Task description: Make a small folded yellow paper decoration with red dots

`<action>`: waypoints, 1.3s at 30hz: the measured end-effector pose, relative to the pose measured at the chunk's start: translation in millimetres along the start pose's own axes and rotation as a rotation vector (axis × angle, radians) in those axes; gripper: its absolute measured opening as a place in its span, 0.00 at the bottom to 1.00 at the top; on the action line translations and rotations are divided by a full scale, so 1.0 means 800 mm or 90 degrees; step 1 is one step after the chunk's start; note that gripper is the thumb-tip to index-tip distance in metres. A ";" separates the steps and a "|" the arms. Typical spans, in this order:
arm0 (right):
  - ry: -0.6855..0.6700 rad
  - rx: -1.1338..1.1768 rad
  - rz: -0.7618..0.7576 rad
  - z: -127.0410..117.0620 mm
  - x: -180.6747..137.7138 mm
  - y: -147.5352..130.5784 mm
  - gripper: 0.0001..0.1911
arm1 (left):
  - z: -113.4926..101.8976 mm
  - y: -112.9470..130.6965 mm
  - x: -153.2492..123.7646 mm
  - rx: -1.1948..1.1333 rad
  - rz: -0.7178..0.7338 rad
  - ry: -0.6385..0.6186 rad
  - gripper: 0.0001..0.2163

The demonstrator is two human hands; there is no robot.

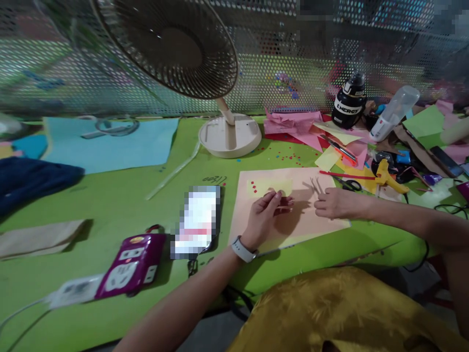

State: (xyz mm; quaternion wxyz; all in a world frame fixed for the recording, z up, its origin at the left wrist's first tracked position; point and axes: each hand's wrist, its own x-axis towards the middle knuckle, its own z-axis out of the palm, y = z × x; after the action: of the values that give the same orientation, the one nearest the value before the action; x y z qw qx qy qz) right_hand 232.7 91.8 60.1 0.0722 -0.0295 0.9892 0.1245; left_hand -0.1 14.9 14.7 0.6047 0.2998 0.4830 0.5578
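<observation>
My left hand (266, 208), with a pale watch (243, 249) on the wrist, hovers over a peach sheet of paper (245, 220). Its thumb and forefinger are pinched together; whatever is between them is too small to make out. To the right, my right hand (337, 203) closes around a pair of tweezers (316, 186), whose two thin tips point up and left. Just beyond the left fingers, a pale yellow paper (269, 186) lies on the peach sheet with three small red squares (254, 187) near its left end.
A fan (230, 139) stands at the back. Left of the paper lie a phone (198, 220) and a purple power strip (134, 261). On the right are scissors (351, 185), a yellow glue gun (388, 178), a cutter knife (340, 149), a black bottle (350, 102) and paper scraps.
</observation>
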 end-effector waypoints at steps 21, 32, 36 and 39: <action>0.034 0.007 -0.030 0.005 0.007 0.002 0.10 | 0.001 0.000 0.001 0.009 0.000 0.009 0.19; 0.049 0.057 -0.017 -0.016 0.013 0.008 0.18 | 0.002 0.005 -0.003 0.030 0.002 0.011 0.19; 0.276 0.210 0.241 -0.038 -0.010 0.024 0.12 | 0.001 0.005 -0.003 0.030 0.007 -0.001 0.18; 0.499 0.427 0.501 -0.034 -0.025 0.030 0.07 | 0.001 0.002 -0.001 0.013 0.007 0.006 0.18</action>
State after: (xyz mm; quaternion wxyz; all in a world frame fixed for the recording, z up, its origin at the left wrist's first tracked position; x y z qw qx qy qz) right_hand 246.5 109.1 95.0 -0.3400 0.3161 0.8642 -0.1940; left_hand -0.3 14.4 16.8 0.5963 0.3065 0.4897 0.5574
